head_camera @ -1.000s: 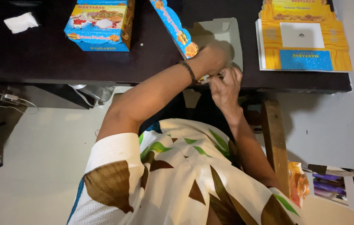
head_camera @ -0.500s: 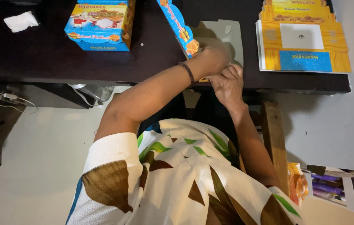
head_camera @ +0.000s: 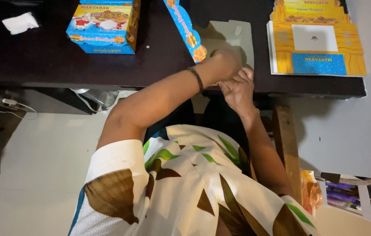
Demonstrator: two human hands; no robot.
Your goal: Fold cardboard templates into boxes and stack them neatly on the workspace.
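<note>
— Where are the hands right now?

— Both meet at the near edge of the dark desk (head_camera: pixel 41 61). The left hand (head_camera: pixel 225 61) lies over the lower corner of a half-folded carton (head_camera: pixel 231 41), fingers curled down onto it; it seems to be pressing or pinching the card, though the exact grip is hidden under the hand. The right hand (head_camera: pixel 238 87) sits just below and touching, fingers bent toward the same corner. Whether it actually pinches a flap I cannot tell.

— And the carton itself, how does it lie from the hands?

— Its pale grey inside faces up and spreads away from the hands toward the far side of the desk. A blue printed side flap (head_camera: pixel 187 28) stands raised on the left hand's side, its long axis running obliquely away from the left wrist, which bears a dark band (head_camera: pixel 196 78). So the work lies ahead of both hands, and the left hand is the nearer to the raised flap.

— What else is about?

— Beyond the left forearm, well apart, stands a finished blue and yellow box (head_camera: pixel 104 26), and farther off a crumpled white tissue (head_camera: pixel 19 22). To the right hand's side, near but not touching the carton, lies a stack of flat yellow carton blanks (head_camera: pixel 316 41).
</note>
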